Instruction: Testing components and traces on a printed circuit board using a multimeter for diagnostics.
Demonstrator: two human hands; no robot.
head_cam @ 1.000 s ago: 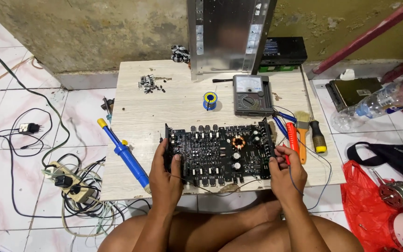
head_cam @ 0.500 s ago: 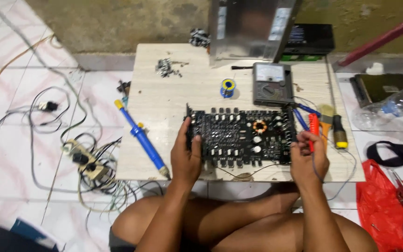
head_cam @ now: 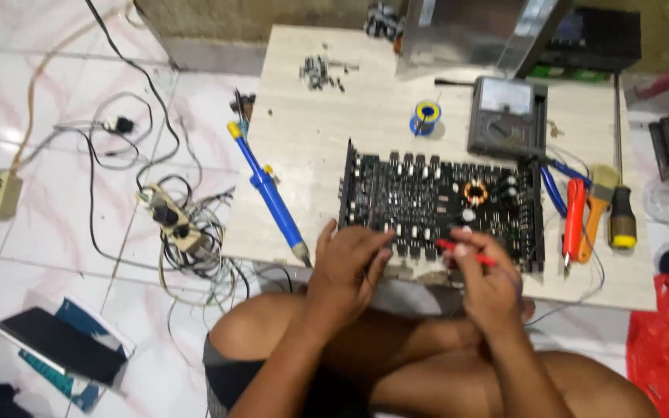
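Right hand (head_cam: 489, 282) pinches red probe (head_cam: 462, 251) over circuit board (head_cam: 439, 201).

A low pale wooden table (head_cam: 334, 124) stands on a white tiled floor (head_cam: 48, 85) with faint pink veining. At twelve o'clock runs a rough, stained concrete wall (head_cam: 226, 15). Even daylight falls across everything, with soft shadows only.

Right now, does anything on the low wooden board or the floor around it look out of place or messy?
Yes. The long blue soldering tool lies slanted over the pale wooden board, its tip past the near edge. A heap of tangled cables with a power strip spreads on the white tiles. Small dark parts lie scattered.
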